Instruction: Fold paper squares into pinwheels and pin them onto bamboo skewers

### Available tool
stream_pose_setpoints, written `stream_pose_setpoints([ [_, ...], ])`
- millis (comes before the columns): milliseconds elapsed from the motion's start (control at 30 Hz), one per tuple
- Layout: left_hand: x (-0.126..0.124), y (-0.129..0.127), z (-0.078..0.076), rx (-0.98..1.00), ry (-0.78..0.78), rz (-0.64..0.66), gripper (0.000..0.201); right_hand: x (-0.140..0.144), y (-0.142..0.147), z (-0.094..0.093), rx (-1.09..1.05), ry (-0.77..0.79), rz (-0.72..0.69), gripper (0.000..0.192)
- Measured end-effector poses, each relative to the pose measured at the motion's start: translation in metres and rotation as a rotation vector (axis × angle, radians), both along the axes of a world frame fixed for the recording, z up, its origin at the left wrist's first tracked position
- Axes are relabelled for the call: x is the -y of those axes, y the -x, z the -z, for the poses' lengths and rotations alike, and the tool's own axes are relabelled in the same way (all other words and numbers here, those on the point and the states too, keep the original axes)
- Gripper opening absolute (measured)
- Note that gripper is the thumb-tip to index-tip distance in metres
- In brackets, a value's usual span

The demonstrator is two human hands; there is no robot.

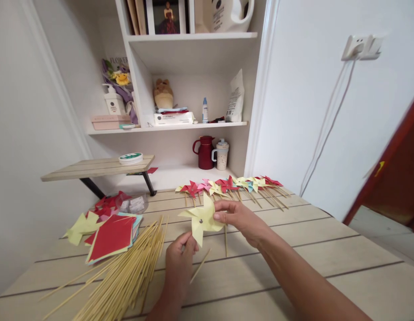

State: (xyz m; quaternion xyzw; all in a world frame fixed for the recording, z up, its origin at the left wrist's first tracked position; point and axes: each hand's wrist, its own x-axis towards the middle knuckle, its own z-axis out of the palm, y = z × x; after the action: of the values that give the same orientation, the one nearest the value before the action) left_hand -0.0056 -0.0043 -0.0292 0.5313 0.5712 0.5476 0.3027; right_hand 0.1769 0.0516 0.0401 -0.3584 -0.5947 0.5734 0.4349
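Note:
A pale yellow paper pinwheel [205, 225] with a dark pin at its centre is held up above the table. My left hand [180, 254] is closed in a pinch at its lower blade; whether a stick is also between those fingers is hidden. The thumb and index finger of my right hand [238, 218] close on its right blade. Below the hands, a short length of thin wooden stick [200, 266] shows beside my left wrist. Another stick [226, 243] shows upright in the picture below my right fingers.
Finished pinwheels [227, 185] on sticks line the table's back edge. At left are a pile of sticks [133, 267], stacked coloured paper squares [111, 238], a loose yellow pinwheel shape [80, 228] and a clear container [135, 204]. A small raised shelf [100, 167] stands behind them.

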Motion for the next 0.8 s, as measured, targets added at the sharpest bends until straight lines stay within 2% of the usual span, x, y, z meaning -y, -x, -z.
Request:
stream_pose_setpoints([
  [433, 0.001, 0.001, -0.002, -0.037, 0.026, -0.017, 0.034, -0.005, 0.004, 0.01, 0.051, -0.072, 0.053, 0.03],
  [533, 0.001, 0.003, -0.003, -0.038, 0.029, -0.035, 0.035, -0.003, 0.002, 0.009, -0.019, -0.131, 0.064, 0.05],
  [567, 0.001, 0.003, -0.004, -0.036, 0.029, -0.04, 0.035, -0.003, 0.0, 0.008, -0.032, -0.162, 0.057, 0.05],
  [700, 0.003, 0.006, -0.005, -0.05, 0.015, -0.049, 0.036, -0.008, -0.006, 0.003, 0.003, -0.31, 0.004, 0.026],
  [800, 0.005, 0.007, -0.005, -0.075, -0.02, -0.057, 0.034, -0.016, -0.012, -0.006, 0.133, -0.396, -0.03, 0.021],
])
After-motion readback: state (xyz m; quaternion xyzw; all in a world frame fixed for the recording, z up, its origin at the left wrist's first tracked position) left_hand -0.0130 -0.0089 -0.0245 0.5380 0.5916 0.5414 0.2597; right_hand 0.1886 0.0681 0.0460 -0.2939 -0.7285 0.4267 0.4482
